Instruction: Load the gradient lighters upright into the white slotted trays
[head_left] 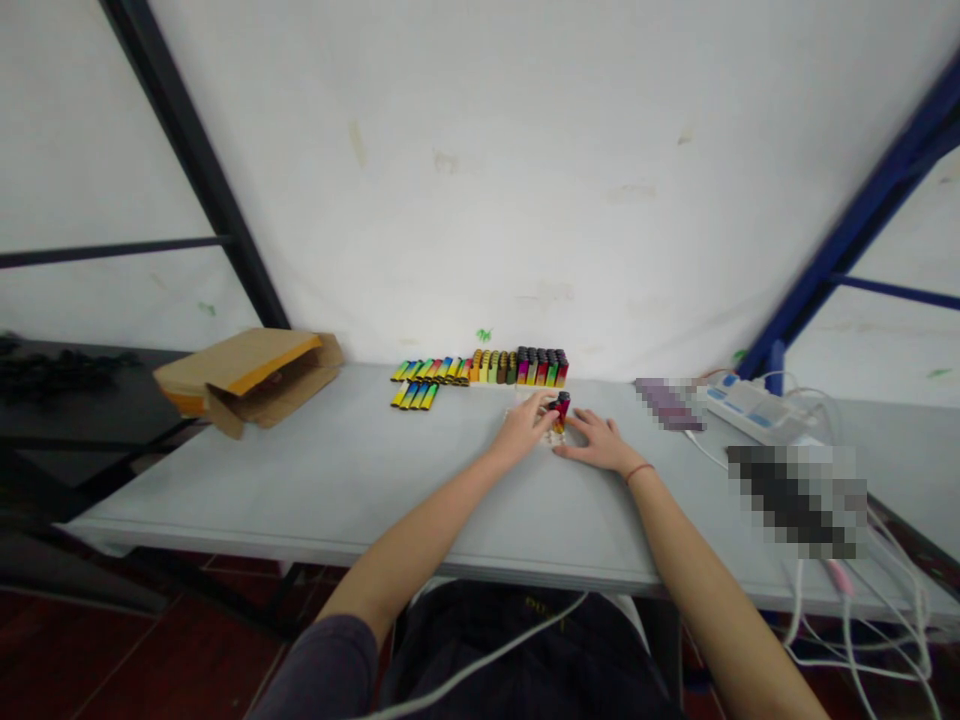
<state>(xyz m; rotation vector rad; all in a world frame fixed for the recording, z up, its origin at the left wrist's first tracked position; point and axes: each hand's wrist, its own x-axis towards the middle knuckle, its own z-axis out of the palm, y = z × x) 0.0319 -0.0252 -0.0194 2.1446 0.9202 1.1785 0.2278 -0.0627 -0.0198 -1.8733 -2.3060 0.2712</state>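
Note:
Two or so dark-topped red lighters [561, 408] stand upright, close together, in a small pale tray [555, 438] on the table in front of me. My left hand [521, 428] is closed on the lighters from the left, thumb and forefinger against them. From the right, my right hand [600, 443] rests with its fingers apart, the fingertips at the side of the lighters and the thumb by the tray's near edge. My fingers cover part of the tray, so its full shape is hidden.
Along the wall stand upright black-topped lighters [541, 367] and yellowish ones [493, 367]. Several colourful wrapped lighters [414, 396] lie left of them. An opened cardboard box [247, 372] sits at the left. To the right are a power strip [750, 408], cables and blurred-out items.

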